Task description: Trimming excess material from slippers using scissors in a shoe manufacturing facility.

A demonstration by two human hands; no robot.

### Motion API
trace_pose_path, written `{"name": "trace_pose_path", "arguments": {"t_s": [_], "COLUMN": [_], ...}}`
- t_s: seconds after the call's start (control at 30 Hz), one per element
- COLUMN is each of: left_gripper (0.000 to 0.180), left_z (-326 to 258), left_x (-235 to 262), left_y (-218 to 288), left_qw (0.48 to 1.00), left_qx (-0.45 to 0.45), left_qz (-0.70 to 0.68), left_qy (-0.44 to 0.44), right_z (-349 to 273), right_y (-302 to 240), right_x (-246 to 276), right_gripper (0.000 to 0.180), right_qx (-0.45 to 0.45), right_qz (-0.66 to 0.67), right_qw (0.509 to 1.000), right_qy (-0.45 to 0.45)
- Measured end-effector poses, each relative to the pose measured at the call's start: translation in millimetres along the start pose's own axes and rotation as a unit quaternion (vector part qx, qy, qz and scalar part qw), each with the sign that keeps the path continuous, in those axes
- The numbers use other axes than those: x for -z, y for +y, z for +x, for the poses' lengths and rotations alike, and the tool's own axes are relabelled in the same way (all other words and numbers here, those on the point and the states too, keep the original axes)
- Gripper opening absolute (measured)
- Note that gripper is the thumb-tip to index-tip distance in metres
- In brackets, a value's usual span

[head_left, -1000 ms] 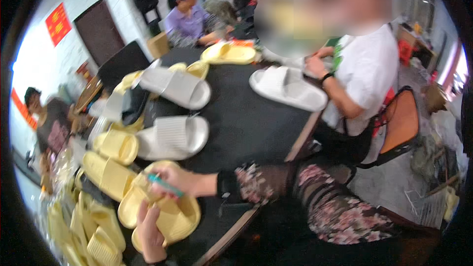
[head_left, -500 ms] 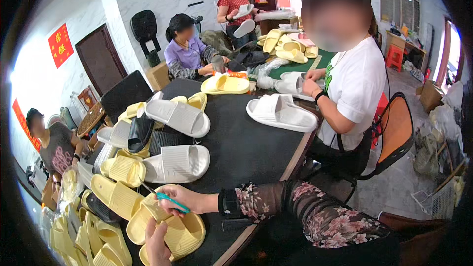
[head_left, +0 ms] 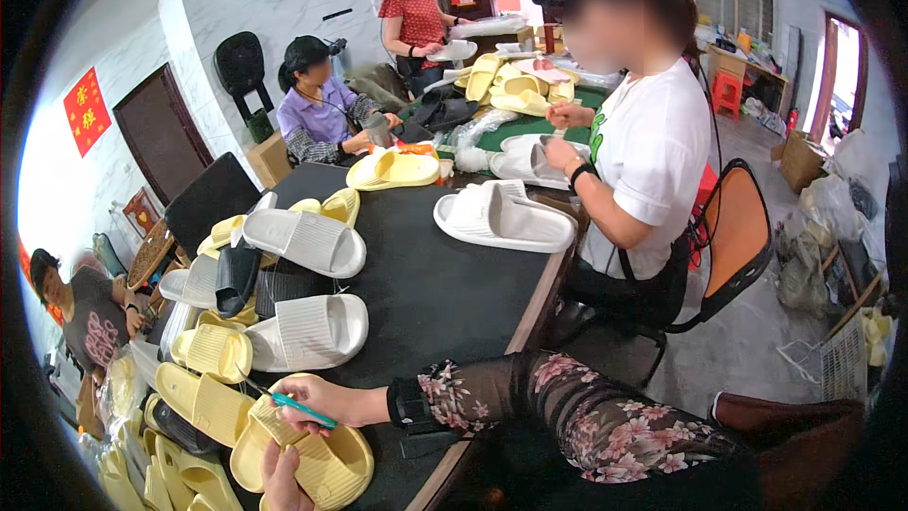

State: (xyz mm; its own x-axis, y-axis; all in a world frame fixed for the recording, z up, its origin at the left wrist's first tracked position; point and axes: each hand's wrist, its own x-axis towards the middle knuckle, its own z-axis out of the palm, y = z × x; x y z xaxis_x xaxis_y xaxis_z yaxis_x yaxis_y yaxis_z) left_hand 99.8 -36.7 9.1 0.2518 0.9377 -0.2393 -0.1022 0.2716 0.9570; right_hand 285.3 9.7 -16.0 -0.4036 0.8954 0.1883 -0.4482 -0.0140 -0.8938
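My right hand (head_left: 326,399) is closed round the turquoise handle of a slim tool (head_left: 305,411). Its thin dark metal shaft points to the upper left, over the yellow slippers; what its tip touches I cannot tell. Below it, my left hand (head_left: 282,481) grips a yellow slipper (head_left: 342,469) near the table edge, thumb up and the other fingers mostly hidden. More yellow slippers (head_left: 200,399) lie against these on the left. A light grey slipper (head_left: 312,333) rests just beyond my right hand.
Grey, black and yellow slippers crowd the left of the black table (head_left: 426,298). A white slipper (head_left: 506,218) sits by its right edge. A co-worker in a white shirt (head_left: 653,151) handles a grey slipper there; others work farther back. An orange-backed chair (head_left: 742,227) stands at right.
The view has swung, so the scene sits farther left. My hands keep much the same hold on tool and slipper. The co-worker in red has lowered a slipper; the white-shirted one's hands have moved apart.
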Motion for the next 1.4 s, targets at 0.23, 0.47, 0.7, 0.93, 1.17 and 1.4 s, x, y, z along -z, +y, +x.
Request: {"name": "trace_pose_path", "arguments": {"t_s": [0.23,0.47,0.7,0.93,1.17,1.4], "left_gripper": [0.031,0.033,0.036,0.034,0.043,0.035], "left_z": [-12,6,-12,-9,14,-8], "left_x": [-6,4,-8,-8,2,-7], "left_y": [2,-10,4,6,-9,10], "left_qw": [0.999,0.999,0.999,0.999,0.984,0.998], "left_qx": [-0.014,0.012,-0.003,-0.025,-0.074,0.028], "left_qz": [0.036,0.018,0.033,0.043,-0.050,0.052], "left_qy": [0.022,0.047,0.023,-0.011,-0.151,0.035], "right_z": [-2,1,-1,-1,1,2], "right_y": [-1,4,-1,-2,2,4], "right_x": [-3,-5,-4,-4,-2,1], "right_gripper": [0.025,0.027,0.028,0.027,0.030,0.029], "right_qx": [0.006,0.014,-0.001,-0.007,-0.005,0.001], "right_qz": [-0.008,-0.013,-0.010,-0.001,-0.018,-0.021], "right_qw": [1.000,1.000,1.000,1.000,1.000,1.000], "right_qy": [-0.008,-0.007,0.001,-0.006,-0.004,-0.005]}}
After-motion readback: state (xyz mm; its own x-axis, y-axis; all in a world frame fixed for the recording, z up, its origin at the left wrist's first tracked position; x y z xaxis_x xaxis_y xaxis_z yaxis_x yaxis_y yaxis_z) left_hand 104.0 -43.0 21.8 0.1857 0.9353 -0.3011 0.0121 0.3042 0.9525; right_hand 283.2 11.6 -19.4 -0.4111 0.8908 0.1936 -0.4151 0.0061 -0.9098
